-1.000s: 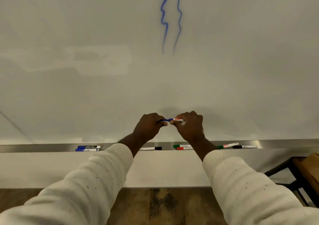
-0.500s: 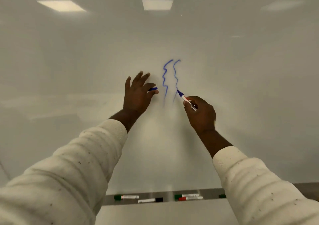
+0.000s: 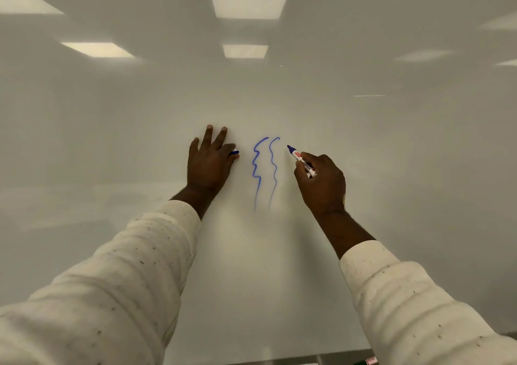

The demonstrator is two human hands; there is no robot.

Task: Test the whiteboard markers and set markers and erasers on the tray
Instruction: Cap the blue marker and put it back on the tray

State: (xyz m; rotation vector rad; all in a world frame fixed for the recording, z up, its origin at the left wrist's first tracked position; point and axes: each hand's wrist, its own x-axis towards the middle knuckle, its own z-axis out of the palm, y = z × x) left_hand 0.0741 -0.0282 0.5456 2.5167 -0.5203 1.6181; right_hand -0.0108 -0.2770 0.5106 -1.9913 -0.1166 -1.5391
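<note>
Both my arms reach up and forward to a whiteboard (image 3: 391,169), in cream sleeves (image 3: 112,294) pushed back from the wrists. My left grip (image 3: 209,160) lies against the board with three fingers straight and spread upward, while thumb and forefinger pinch one blue cap (image 3: 234,153), whose end pokes out to the right. My right grip (image 3: 321,183) is curled narrow around one uncapped blue marker (image 3: 300,160). Its long axis runs on a slant, tip up and to the left, back end down in my palm. The tip sits just right of two wavy blue lines (image 3: 257,169) that run top to bottom between my hands; I cannot tell whether it touches the board. At the bottom edge, one more marker (image 3: 367,361) lies partly in view on the tray (image 3: 307,360).
</note>
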